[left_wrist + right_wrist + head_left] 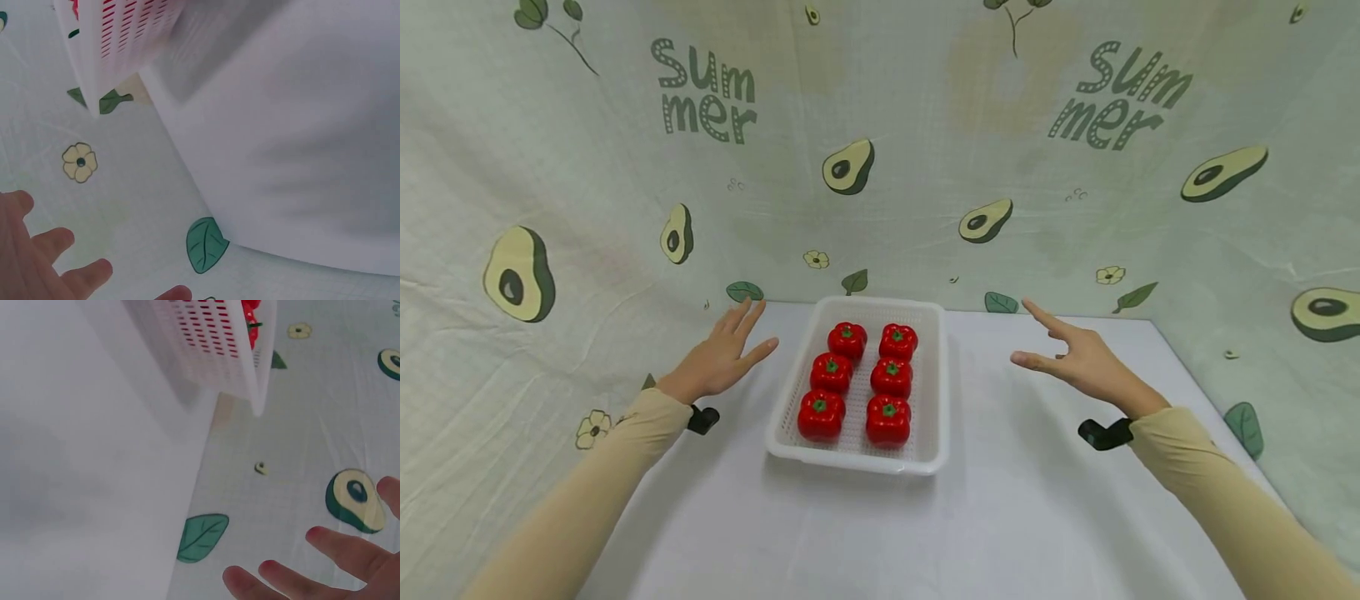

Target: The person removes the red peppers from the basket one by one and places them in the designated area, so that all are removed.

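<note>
A white perforated plastic basket (857, 458) sits on the white table, holding several red bell peppers (891, 377) in two columns. To its left, the left hand (722, 354) hovers with spread fingers, holding nothing and apart from the basket. On the other side the right hand (1086, 362) is also raised, thumb and fingers apart, with nothing in it. Each wrist view shows a side of the basket, and loose fingertips of the left hand (44, 256) and the right hand (337, 562) along the lower edge.
The white table (865, 542) ends just behind the basket. A pale cloth (910, 125) printed with avocados, leaves and "summer" lettering hangs at the back and along both sides. Dark wrist straps (1105, 434) sit at the cuffs of the beige sleeves.
</note>
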{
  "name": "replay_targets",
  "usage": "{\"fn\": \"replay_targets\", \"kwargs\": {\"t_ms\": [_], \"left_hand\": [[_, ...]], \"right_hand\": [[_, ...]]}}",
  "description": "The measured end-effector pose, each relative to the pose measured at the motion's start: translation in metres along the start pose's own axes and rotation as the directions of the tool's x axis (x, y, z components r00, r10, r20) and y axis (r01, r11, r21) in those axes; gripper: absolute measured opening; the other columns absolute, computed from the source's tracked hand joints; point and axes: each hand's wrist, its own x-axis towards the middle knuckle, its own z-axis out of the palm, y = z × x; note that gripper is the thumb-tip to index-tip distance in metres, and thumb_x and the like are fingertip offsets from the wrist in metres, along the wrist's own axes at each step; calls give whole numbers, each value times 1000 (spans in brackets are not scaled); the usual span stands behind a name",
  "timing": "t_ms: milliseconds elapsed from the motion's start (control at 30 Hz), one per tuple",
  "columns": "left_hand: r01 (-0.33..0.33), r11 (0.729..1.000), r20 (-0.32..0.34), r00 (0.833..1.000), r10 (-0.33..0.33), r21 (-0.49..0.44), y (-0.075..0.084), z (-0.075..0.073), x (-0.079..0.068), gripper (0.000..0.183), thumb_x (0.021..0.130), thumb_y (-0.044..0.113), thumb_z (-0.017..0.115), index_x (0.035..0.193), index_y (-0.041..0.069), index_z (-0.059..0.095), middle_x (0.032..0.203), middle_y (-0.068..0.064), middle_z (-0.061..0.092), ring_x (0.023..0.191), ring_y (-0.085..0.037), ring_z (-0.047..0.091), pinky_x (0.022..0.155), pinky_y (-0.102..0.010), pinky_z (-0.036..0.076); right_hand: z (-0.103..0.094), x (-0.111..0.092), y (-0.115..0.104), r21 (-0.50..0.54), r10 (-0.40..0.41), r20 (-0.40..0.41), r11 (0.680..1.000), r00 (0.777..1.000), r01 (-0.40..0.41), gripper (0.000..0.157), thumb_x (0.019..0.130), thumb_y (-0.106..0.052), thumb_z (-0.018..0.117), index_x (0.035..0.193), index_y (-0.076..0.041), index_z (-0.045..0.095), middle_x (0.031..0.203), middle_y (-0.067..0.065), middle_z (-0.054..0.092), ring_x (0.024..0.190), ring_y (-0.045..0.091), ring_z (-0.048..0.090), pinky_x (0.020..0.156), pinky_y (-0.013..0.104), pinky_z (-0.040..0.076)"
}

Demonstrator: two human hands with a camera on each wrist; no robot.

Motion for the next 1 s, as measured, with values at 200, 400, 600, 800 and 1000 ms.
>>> {"fn": "replay_targets", "kwargs": {"t_ms": [200,400,600,800,1000], "left_hand": [[-30,994,20,999,32,-101,2,9,-2,86,114,57,46,177,10,9,180,-27,5,163,-56,9,121,-83,17],[-18,947,93,994,50,-320,5,19,-4,83,115,53,46,177,16,6,181,-24,-3,164,-53,-1,119,-87,11],[16,869,193,977,92,-494,1,29,-16,78,118,43,44,178,20,0,181,-23,-5,161,-58,8,111,-81,40],[39,793,233,964,131,-608,-3,37,-21,76,119,39,45,177,30,-4,182,-19,-4,155,-60,30,97,-66,59],[65,756,257,956,139,-652,-3,40,-23,77,119,32,45,176,33,-6,180,-23,-1,154,-62,27,98,-66,59]], "right_hand": [[6,-2,-17,88,-30,-5,996,1000,30,82,97,-52,83,166,-25,50,167,15,49,145,48,53,100,63,58],[13,0,-32,167,-89,27,982,996,83,80,90,-44,92,160,-22,59,156,12,61,141,44,59,100,57,61],[28,6,-46,282,-151,46,950,987,133,82,87,-35,97,158,-23,60,156,10,60,136,38,63,98,49,63],[38,9,-60,372,-197,44,913,979,167,84,86,-26,98,160,-24,58,160,5,56,134,39,64,93,46,65],[50,13,-69,439,-209,67,884,976,159,80,86,-20,98,157,-16,60,159,9,56,133,45,63,88,45,66]]}}
